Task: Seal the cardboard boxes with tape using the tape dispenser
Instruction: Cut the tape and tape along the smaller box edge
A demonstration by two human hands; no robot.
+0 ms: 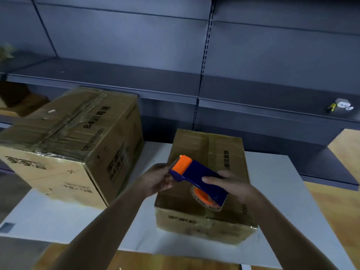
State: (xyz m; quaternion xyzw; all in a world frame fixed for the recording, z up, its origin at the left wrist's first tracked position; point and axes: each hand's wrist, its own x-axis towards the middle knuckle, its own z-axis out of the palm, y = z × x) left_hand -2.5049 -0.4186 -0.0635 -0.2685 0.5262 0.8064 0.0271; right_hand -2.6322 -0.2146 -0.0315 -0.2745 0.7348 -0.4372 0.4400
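Dispenser (198, 180), blue with an orange roller, is held in both hands above the small box (206, 191) at the tabletop's (58, 217) centre. Right hand (233, 184) has its fingers clenched around the body at 3 o'clock; left hand (157, 178) pinches the roller end at 9 o'clock. A large box (64, 145), taped shut, stands at 10 o'clock.

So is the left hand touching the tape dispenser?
Touching. The head view shows the left hand with its fingers against the orange front end of the tape dispenser.
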